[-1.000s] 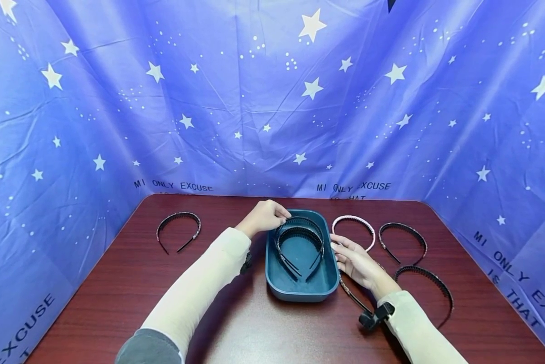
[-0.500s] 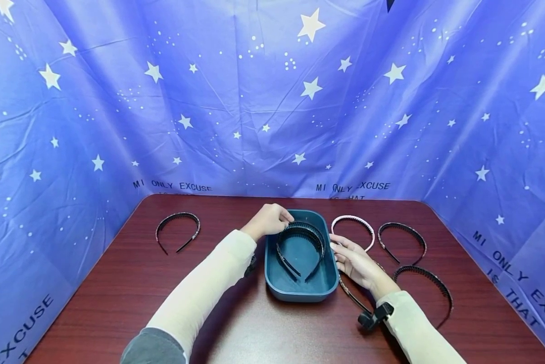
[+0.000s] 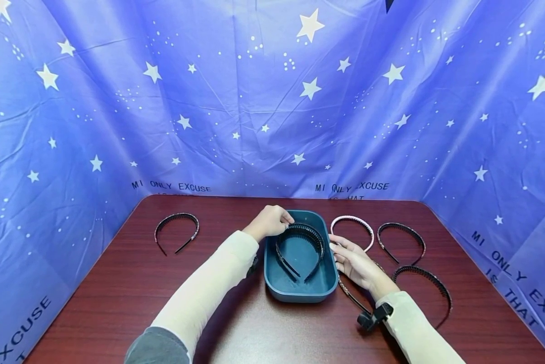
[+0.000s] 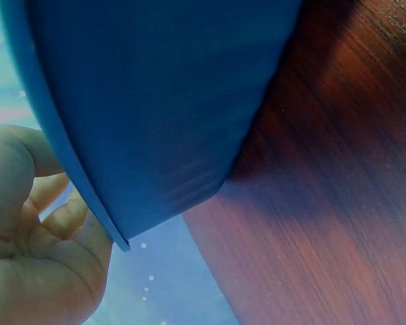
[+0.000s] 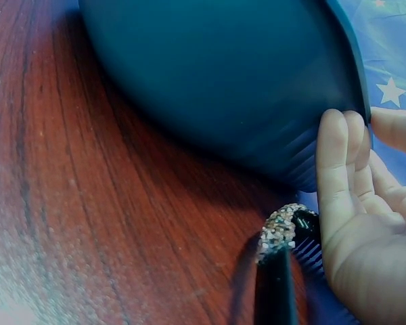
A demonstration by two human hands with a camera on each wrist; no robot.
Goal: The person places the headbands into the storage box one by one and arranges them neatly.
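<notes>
Left hand (image 3: 268,222), fingers curled, pinching the top of a black toothed headband (image 3: 300,245) at the far left rim of the teal tray (image 3: 299,294); in the left wrist view the same hand (image 4: 34,250) sits against the tray's rim. Right hand (image 3: 354,260), fingers straight, pressed flat against the tray's right outer wall; the right wrist view shows its fingers (image 5: 335,176) touching the wall (image 5: 223,81).

Tray contents: black toothed headbands lying nested, arch toward the far end; they look like two, though the count is not certain.

Outside the tray, five headbands: a dark studded one (image 3: 177,230) well to its left; a pink-and-white one (image 3: 354,222) just to its right; two dark ones (image 3: 401,237) (image 3: 424,283) farther right; and a rhinestone-covered one (image 5: 281,230) beside the tray under the right hand.

All rest on a dark reddish wood-grain table (image 3: 117,293), enclosed by a blue star-printed cloth backdrop (image 3: 254,101).
</notes>
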